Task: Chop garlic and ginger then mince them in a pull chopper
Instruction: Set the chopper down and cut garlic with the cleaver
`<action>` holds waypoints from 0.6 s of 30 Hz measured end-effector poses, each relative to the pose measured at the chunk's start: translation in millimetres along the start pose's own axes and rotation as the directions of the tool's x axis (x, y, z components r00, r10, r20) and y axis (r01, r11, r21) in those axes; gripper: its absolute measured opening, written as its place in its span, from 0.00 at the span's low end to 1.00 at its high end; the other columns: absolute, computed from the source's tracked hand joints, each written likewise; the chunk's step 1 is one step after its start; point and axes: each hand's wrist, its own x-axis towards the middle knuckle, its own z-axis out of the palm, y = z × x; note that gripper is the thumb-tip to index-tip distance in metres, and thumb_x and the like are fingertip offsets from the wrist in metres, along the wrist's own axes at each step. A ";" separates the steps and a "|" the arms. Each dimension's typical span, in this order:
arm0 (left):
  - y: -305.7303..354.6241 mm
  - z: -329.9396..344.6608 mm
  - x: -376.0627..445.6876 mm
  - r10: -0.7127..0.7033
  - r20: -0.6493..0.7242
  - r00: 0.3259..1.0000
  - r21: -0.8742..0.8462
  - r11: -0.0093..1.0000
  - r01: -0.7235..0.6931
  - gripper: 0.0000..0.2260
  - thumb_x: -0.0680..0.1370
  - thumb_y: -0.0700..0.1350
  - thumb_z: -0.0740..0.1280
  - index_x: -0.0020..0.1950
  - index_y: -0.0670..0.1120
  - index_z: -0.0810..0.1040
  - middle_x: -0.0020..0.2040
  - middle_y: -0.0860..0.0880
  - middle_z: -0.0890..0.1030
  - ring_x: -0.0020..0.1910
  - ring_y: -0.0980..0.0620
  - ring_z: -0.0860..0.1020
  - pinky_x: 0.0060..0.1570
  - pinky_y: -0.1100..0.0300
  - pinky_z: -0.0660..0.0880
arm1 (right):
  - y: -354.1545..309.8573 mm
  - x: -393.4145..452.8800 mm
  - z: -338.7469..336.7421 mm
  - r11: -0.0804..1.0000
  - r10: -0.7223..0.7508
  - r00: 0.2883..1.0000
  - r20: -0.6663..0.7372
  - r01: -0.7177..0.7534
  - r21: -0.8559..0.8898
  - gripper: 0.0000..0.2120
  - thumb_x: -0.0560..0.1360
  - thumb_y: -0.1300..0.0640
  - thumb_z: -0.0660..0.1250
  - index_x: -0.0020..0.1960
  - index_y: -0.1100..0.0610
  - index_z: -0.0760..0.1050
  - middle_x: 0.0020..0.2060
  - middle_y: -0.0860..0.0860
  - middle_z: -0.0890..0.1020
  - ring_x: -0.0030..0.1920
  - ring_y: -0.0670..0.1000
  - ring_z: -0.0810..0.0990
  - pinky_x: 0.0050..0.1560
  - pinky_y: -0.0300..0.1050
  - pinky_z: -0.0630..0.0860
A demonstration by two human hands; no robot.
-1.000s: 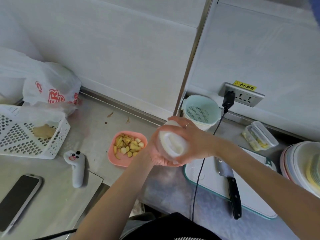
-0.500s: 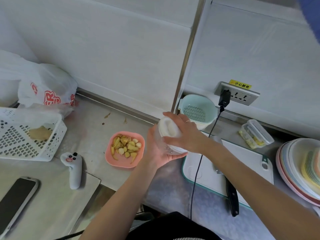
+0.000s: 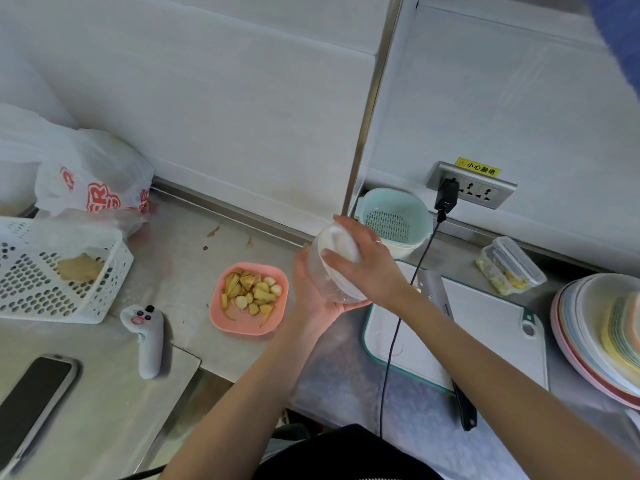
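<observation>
A clear plastic pull chopper (image 3: 327, 278) with a white lid is held above the steel counter (image 3: 194, 258). The left hand (image 3: 313, 292) cups its bowl; the right hand (image 3: 367, 268) grips its lid. Chopped garlic and ginger (image 3: 251, 291) fill a pink square dish (image 3: 225, 320) just left.

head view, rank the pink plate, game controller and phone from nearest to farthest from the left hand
Left hand holds the chopper.
1. pink plate, just to its left, holding the chopped pieces
2. game controller, farther left on the counter
3. phone, at the far lower-left corner
</observation>
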 end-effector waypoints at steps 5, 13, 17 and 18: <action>2.3 -2.1 8.7 -0.024 0.046 0.999 0.057 0.998 0.021 0.32 0.71 0.64 0.58 0.68 0.47 0.74 0.63 0.40 0.77 0.62 0.37 0.76 0.54 0.32 0.72 | 14.5 11.3 -1.8 0.955 0.219 0.960 0.176 -0.248 0.165 0.41 0.68 0.39 0.72 0.73 0.37 0.53 0.67 0.46 0.67 0.63 0.51 0.71 0.63 0.53 0.72; 21.9 -27.3 16.6 0.097 -0.331 0.939 0.502 0.860 0.088 0.30 0.74 0.70 0.56 0.67 0.52 0.67 0.62 0.40 0.77 0.52 0.41 0.81 0.42 0.47 0.81 | 44.2 35.4 24.2 0.869 0.259 0.966 0.018 -0.225 -0.441 0.53 0.58 0.30 0.72 0.71 0.31 0.41 0.73 0.50 0.43 0.69 0.60 0.52 0.63 0.60 0.67; 21.6 -20.9 27.3 0.123 -0.350 0.929 0.585 0.803 0.114 0.24 0.77 0.53 0.67 0.70 0.49 0.65 0.64 0.41 0.75 0.57 0.41 0.78 0.53 0.44 0.78 | 60.1 40.4 44.3 0.908 0.271 0.956 0.110 -0.217 -0.358 0.55 0.61 0.39 0.76 0.74 0.35 0.42 0.74 0.46 0.32 0.75 0.54 0.37 0.69 0.60 0.62; 21.6 -21.9 29.8 0.151 -0.365 0.919 0.599 0.793 0.107 0.24 0.77 0.49 0.68 0.71 0.48 0.65 0.65 0.41 0.74 0.59 0.40 0.77 0.53 0.42 0.78 | 65.1 38.9 47.7 0.921 0.256 0.958 0.131 -0.201 -0.334 0.55 0.61 0.41 0.77 0.75 0.37 0.42 0.75 0.47 0.33 0.75 0.54 0.35 0.71 0.59 0.58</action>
